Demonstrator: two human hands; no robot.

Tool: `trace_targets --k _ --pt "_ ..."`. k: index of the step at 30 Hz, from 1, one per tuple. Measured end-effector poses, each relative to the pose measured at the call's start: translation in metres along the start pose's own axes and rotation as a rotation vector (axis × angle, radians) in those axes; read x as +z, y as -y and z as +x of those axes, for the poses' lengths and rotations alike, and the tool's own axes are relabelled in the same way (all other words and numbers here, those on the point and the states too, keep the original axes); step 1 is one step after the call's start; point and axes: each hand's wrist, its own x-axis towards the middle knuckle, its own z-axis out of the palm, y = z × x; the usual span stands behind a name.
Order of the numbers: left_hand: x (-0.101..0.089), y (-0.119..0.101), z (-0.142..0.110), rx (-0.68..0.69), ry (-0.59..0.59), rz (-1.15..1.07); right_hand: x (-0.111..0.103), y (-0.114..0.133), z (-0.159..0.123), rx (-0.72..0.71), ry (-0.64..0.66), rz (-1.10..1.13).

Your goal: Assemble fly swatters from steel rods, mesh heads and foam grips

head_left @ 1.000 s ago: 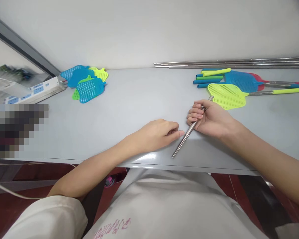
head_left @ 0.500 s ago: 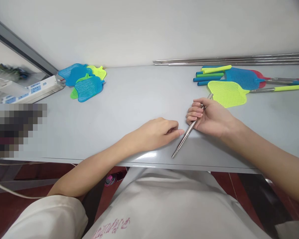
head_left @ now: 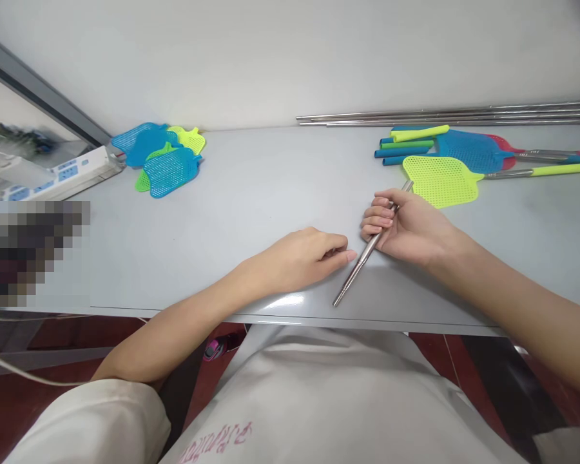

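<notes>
In the head view, my right hand (head_left: 396, 225) lies palm up with its fingers wrapped around a short telescopic metal rod (head_left: 362, 259). The rod slants from upper right to lower left, its thin stepped end pointing toward the table's front edge. My left hand (head_left: 309, 259) rests on the table, back upward, fingers loosely curled and the thumb a little apart from the index finger. Its thumb tip is close beside the rod; I see nothing held in it. Just behind my right hand lies a yellow fly swatter (head_left: 442, 182) with a metal shaft and yellow grip.
Blue and red swatters and several coloured grip tubes (head_left: 406, 153) lie at the right. Long metal rods (head_left: 439, 118) run along the wall. Loose blue and green swatter heads (head_left: 169, 173) lie at the left, near a white power strip (head_left: 72, 174). The grey table (head_left: 251, 193) ends before my body.
</notes>
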Motion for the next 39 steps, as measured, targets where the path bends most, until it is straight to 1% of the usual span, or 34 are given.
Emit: trace_targets --k 20,32,39 --pt "-0.0006 -0.0014 -0.0009 -0.004 -0.015 0.025 -0.0005 0.0006 -0.002 -0.004 0.013 -0.037" --pt "0.0014 -0.0009 0.0006 0.004 -0.019 0.052 0.0002 0.0003 -0.0019 -0.005 0.013 -0.009" --pt "0.0019 -0.0006 0.0003 0.015 -0.023 0.045 -0.0002 0.0001 -0.002 -0.01 0.024 -0.041"
